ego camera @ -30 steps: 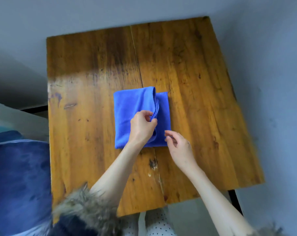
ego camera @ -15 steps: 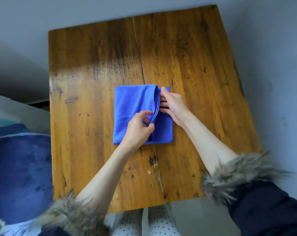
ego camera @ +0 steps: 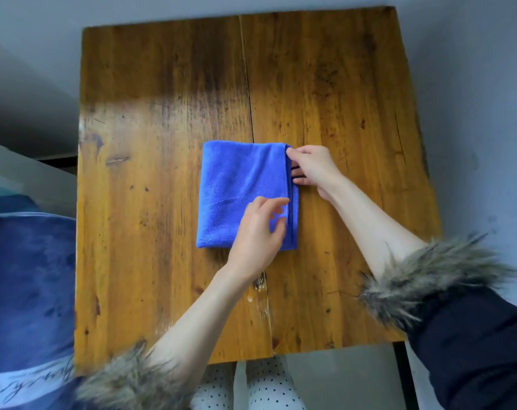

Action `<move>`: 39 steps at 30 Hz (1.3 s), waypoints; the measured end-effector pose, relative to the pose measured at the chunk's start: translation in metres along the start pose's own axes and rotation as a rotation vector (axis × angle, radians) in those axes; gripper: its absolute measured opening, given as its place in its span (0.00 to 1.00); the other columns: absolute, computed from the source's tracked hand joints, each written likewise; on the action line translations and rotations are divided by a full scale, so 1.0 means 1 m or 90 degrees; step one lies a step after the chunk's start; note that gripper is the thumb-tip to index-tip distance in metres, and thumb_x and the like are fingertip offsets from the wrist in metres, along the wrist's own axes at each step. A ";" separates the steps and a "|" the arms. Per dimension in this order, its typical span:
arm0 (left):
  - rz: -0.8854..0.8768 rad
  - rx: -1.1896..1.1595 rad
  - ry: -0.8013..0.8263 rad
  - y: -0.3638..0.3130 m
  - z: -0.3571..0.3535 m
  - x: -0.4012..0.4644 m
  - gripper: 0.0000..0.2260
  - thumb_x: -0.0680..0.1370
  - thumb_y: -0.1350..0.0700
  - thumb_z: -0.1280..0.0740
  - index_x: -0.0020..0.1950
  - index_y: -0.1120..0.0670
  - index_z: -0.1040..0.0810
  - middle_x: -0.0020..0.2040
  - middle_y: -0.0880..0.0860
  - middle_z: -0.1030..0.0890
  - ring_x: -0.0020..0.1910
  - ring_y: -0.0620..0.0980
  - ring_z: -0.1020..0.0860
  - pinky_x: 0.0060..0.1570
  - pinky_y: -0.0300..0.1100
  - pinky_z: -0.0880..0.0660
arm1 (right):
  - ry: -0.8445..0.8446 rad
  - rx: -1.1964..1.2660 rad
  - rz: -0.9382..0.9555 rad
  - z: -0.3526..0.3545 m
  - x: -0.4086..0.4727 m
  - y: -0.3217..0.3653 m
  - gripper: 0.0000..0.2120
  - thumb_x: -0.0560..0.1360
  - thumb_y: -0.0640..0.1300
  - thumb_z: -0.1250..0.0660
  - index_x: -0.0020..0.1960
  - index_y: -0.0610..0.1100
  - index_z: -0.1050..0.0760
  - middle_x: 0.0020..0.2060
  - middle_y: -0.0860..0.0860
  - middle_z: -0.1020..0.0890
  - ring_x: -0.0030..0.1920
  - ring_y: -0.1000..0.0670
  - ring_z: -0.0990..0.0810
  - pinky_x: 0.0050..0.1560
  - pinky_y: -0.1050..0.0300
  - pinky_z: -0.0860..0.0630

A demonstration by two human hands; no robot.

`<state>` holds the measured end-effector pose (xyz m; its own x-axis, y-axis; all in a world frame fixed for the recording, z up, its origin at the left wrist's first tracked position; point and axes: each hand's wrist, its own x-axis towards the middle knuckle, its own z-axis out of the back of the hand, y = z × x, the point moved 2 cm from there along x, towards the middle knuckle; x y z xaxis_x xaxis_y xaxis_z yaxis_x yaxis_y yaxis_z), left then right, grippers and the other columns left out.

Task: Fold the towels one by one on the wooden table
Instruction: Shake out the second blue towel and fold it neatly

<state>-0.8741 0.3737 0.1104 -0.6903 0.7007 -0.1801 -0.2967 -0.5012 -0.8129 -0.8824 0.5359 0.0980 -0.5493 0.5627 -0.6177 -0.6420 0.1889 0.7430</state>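
On the table [ego camera: 162,202], near its middle and just left of the seam [ego camera: 246,93] between the two boards, a blue towel [ego camera: 239,187] lies folded into an upright rectangle, its layered open edges along the right side. The right hand [ego camera: 312,170] is at the towel's top right corner, fingers curled and together, pinching the edge layers there. The left hand [ego camera: 258,232] rests over the towel's lower right part, its fingers loosely bent and slightly apart, thumb and forefinger near the right edge; whether they grip cloth I cannot tell. Left of the table sits a dark blue cushion [ego camera: 26,291].
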 end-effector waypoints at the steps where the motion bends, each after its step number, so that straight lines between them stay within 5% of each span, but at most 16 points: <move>1: -0.022 0.047 -0.022 0.008 0.006 -0.004 0.13 0.76 0.61 0.39 0.59 0.55 0.23 0.47 0.49 0.26 0.49 0.47 0.28 0.49 0.36 0.33 | -0.002 0.002 -0.006 -0.001 -0.001 -0.003 0.08 0.77 0.47 0.37 0.41 0.45 0.27 0.36 0.50 0.24 0.33 0.54 0.26 0.34 0.62 0.27; 5: -0.081 0.257 -0.101 0.046 0.036 -0.016 0.14 0.74 0.53 0.40 0.56 0.53 0.22 0.53 0.52 0.24 0.55 0.52 0.31 0.52 0.44 0.36 | -0.020 -0.085 0.014 -0.007 -0.007 -0.012 0.15 0.74 0.51 0.33 0.45 0.38 0.23 0.40 0.45 0.22 0.39 0.45 0.21 0.41 0.52 0.21; 8: -0.123 0.348 -0.056 0.063 0.043 -0.023 0.17 0.75 0.50 0.39 0.61 0.53 0.25 0.63 0.54 0.26 0.66 0.55 0.34 0.62 0.49 0.39 | -0.025 -0.140 0.015 -0.014 -0.011 -0.020 0.11 0.72 0.49 0.31 0.36 0.44 0.29 0.40 0.43 0.19 0.47 0.41 0.19 0.49 0.41 0.22; 11: -0.144 0.372 -0.008 0.068 0.037 -0.027 0.19 0.76 0.47 0.40 0.66 0.53 0.28 0.71 0.56 0.33 0.73 0.58 0.41 0.69 0.54 0.43 | -0.032 -0.107 0.005 -0.014 -0.014 -0.024 0.09 0.73 0.48 0.34 0.39 0.44 0.30 0.47 0.40 0.19 0.50 0.41 0.20 0.51 0.38 0.23; 16: -0.159 0.404 0.056 0.065 0.028 -0.028 0.20 0.78 0.46 0.45 0.68 0.50 0.30 0.74 0.54 0.37 0.75 0.57 0.46 0.71 0.60 0.49 | -0.037 -0.057 -0.008 -0.008 -0.013 -0.028 0.11 0.73 0.45 0.37 0.46 0.36 0.27 0.46 0.40 0.20 0.45 0.45 0.21 0.52 0.39 0.24; 22: -0.200 0.501 0.124 0.067 0.012 -0.029 0.21 0.78 0.44 0.47 0.71 0.45 0.34 0.74 0.52 0.37 0.74 0.59 0.43 0.70 0.61 0.56 | -0.101 -0.111 -0.013 -0.006 -0.007 -0.034 0.08 0.72 0.46 0.38 0.37 0.45 0.31 0.37 0.49 0.25 0.41 0.47 0.25 0.44 0.50 0.25; 26: -0.204 0.536 0.152 0.072 0.009 -0.026 0.21 0.79 0.42 0.49 0.72 0.43 0.37 0.75 0.52 0.38 0.73 0.60 0.41 0.69 0.65 0.53 | -0.148 -0.165 0.021 -0.009 -0.019 -0.034 0.13 0.76 0.53 0.39 0.50 0.43 0.30 0.46 0.50 0.25 0.50 0.48 0.26 0.50 0.53 0.30; 30: -0.198 0.451 0.149 0.070 0.017 -0.026 0.20 0.80 0.47 0.50 0.72 0.43 0.38 0.75 0.51 0.39 0.75 0.58 0.45 0.69 0.64 0.53 | -0.187 -0.129 0.009 -0.016 -0.054 -0.053 0.17 0.76 0.52 0.38 0.60 0.43 0.32 0.50 0.48 0.22 0.51 0.47 0.25 0.50 0.55 0.31; 34: -0.211 0.377 0.050 0.060 0.034 -0.016 0.19 0.78 0.58 0.48 0.68 0.50 0.31 0.72 0.52 0.32 0.73 0.57 0.39 0.68 0.58 0.41 | -0.177 -0.146 0.009 -0.023 -0.080 -0.076 0.19 0.76 0.44 0.35 0.64 0.43 0.33 0.48 0.49 0.24 0.48 0.49 0.25 0.45 0.64 0.34; 36: -0.233 0.396 0.016 0.059 0.041 -0.001 0.19 0.77 0.61 0.45 0.67 0.53 0.29 0.71 0.54 0.32 0.72 0.58 0.38 0.68 0.56 0.39 | -0.221 -0.181 0.051 -0.024 -0.083 -0.077 0.19 0.76 0.41 0.35 0.65 0.42 0.33 0.52 0.47 0.26 0.52 0.47 0.26 0.53 0.56 0.30; 39: -0.239 0.434 -0.007 0.060 0.047 0.028 0.20 0.77 0.64 0.43 0.69 0.57 0.31 0.73 0.58 0.35 0.73 0.60 0.40 0.70 0.57 0.42 | -0.334 -0.401 0.272 -0.032 -0.083 -0.067 0.19 0.75 0.40 0.39 0.66 0.39 0.32 0.61 0.42 0.28 0.63 0.42 0.30 0.63 0.46 0.33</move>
<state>-0.9425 0.3393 0.0828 -0.4683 0.8823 0.0478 -0.8498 -0.4349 -0.2977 -0.8107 0.4508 0.0915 -0.5925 0.8054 -0.0128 -0.6974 -0.5050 0.5086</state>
